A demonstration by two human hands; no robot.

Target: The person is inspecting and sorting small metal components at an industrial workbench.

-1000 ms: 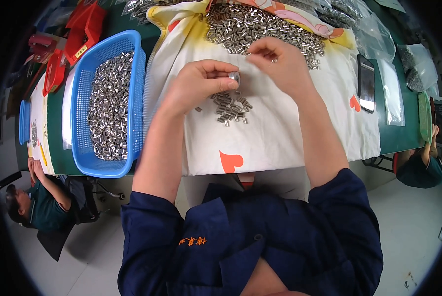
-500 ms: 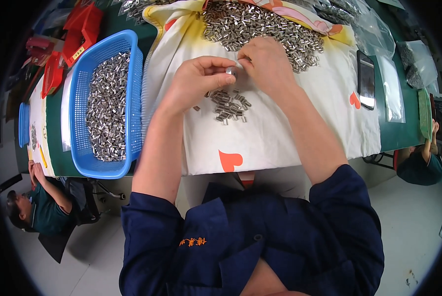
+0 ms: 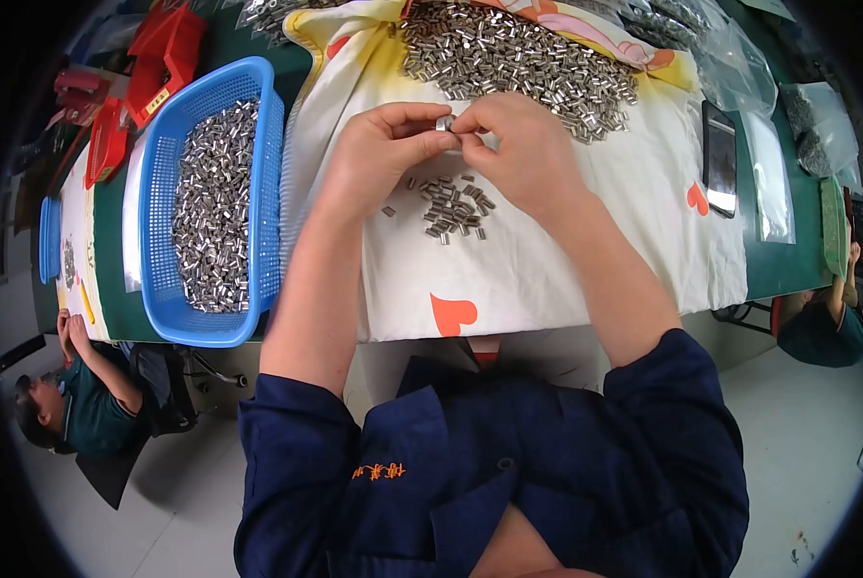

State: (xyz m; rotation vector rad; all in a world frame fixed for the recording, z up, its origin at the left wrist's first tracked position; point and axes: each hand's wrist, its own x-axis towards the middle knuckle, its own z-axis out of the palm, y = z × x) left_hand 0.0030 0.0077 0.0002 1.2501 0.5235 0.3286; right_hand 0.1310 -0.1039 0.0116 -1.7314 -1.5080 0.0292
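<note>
My left hand (image 3: 378,144) pinches a small round silver metal piece (image 3: 444,123) between thumb and fingers, above the cloth. Thumb and forefinger of my right hand (image 3: 523,144) are closed right against that piece's right side. Whatever the right fingertips hold, if anything, is hidden. Just below both hands lies a small pile of short silver metal cylinders (image 3: 455,209), with a few strays at its left. Beyond the hands spreads a much larger heap of the same cylinders (image 3: 518,60). All of this rests on a white cloth (image 3: 537,289) with red hearts.
A blue plastic basket (image 3: 263,207) full of metal cylinders stands to the left. Red bins (image 3: 166,63) are farther back. At the right lie a phone (image 3: 718,159) and clear plastic bags (image 3: 817,125). Other people sit at the left (image 3: 89,414) and right (image 3: 826,328).
My right hand has come back from the edge of the large heap toward me, and its fingertips now meet the round piece in my left hand. The left hand has barely moved.
</note>
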